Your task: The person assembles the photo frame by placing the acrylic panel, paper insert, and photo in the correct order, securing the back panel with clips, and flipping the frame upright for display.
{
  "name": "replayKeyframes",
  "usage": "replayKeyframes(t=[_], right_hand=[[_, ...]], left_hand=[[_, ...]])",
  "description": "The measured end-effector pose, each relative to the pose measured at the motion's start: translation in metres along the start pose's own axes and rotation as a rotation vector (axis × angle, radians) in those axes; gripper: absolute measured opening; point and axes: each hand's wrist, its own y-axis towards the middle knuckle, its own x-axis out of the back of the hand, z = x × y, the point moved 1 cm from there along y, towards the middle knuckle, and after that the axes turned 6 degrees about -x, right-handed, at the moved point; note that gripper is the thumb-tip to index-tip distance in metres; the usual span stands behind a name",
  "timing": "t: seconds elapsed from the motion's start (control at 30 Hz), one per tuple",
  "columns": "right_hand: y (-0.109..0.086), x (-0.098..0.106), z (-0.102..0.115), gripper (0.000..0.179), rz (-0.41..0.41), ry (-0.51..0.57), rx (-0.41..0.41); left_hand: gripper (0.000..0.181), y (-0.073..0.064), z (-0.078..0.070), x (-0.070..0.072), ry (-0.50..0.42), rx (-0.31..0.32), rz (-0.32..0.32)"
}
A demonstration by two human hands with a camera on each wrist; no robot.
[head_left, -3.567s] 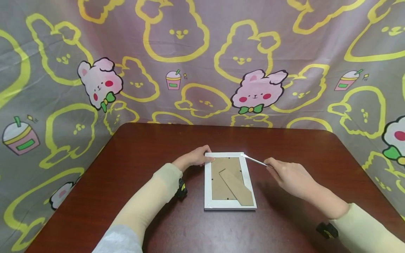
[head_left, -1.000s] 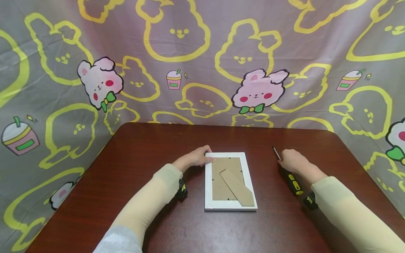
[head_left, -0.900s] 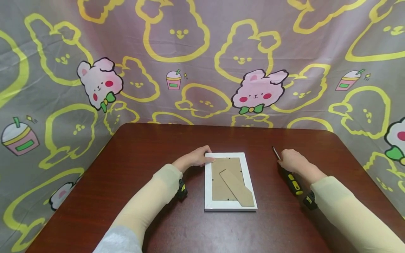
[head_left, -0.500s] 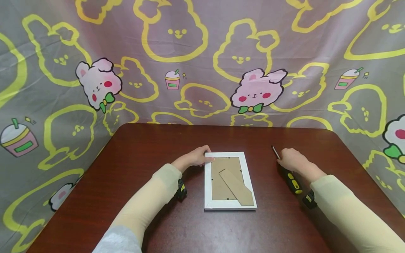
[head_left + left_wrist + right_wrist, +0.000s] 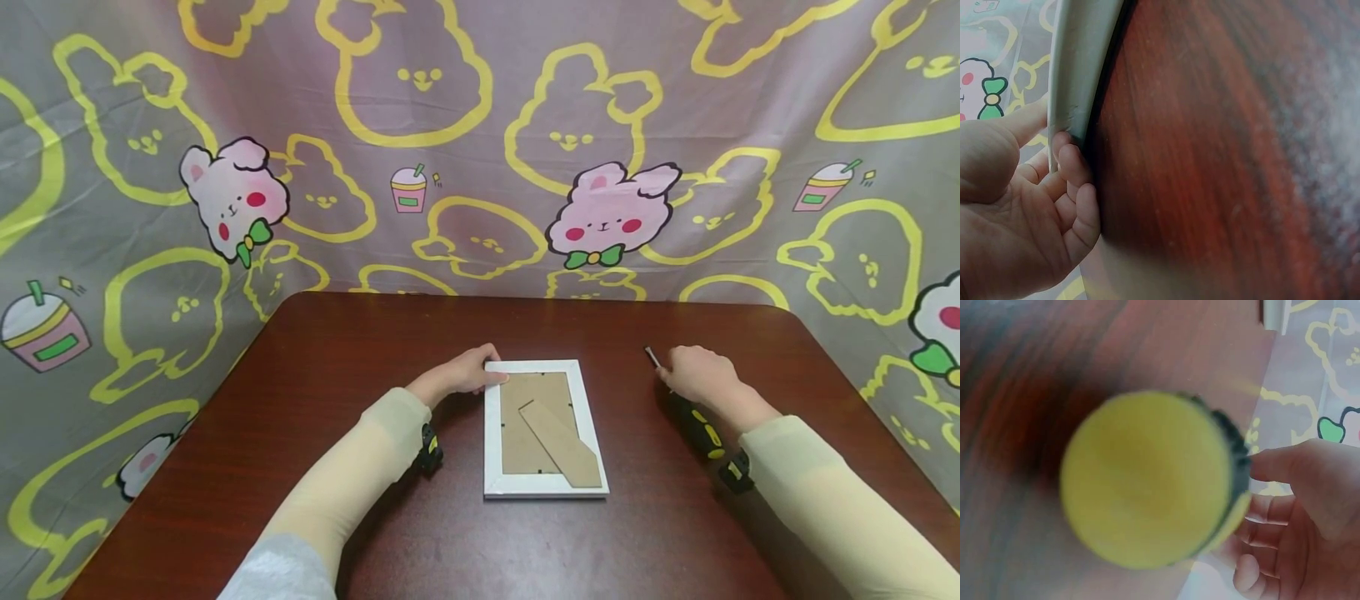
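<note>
A white picture frame (image 5: 492, 433) lies face down on the table, showing its brown backing board (image 5: 528, 390) and slanted easel leg (image 5: 562, 446). My left hand (image 5: 467, 372) grips the frame's upper left corner, thumb on top and fingers curled against the side edge, as the left wrist view shows. To the right of the frame, my right hand (image 5: 702, 372) holds a screwdriver (image 5: 705, 432) with a black and yellow handle. Its metal shaft (image 5: 653, 358) points away toward the upper left, apart from the frame. The round yellow handle end (image 5: 1144, 481) fills the right wrist view.
Dark red-brown wooden table (image 5: 420, 533) with rounded far corners. A patterned cloth (image 5: 480, 150) with yellow outlines and pink bunnies hangs behind and along both sides. A black device (image 5: 430, 450) is strapped to the left wrist, another device (image 5: 737, 473) to the right.
The screwdriver's tip was at the frame's upper right corner; my right hand has since drawn it away to the right. Lately that hand shifts slightly on the handle. The left hand and frame stay put.
</note>
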Motion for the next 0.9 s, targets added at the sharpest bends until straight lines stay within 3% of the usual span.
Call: replayKeyframes(t=[0.3,0.9], right_hand=[[-0.002,0.004,0.002,0.028,-0.13,-0.023,0.004],[-0.01,0.006,0.046,0.025,-0.17,0.007,0.091]], left_hand=[[0.02,0.001,0.003,-0.001,-0.004,-0.002,0.0],[0.021,0.0,0.003,-0.002,-0.004,-0.001,-0.006]])
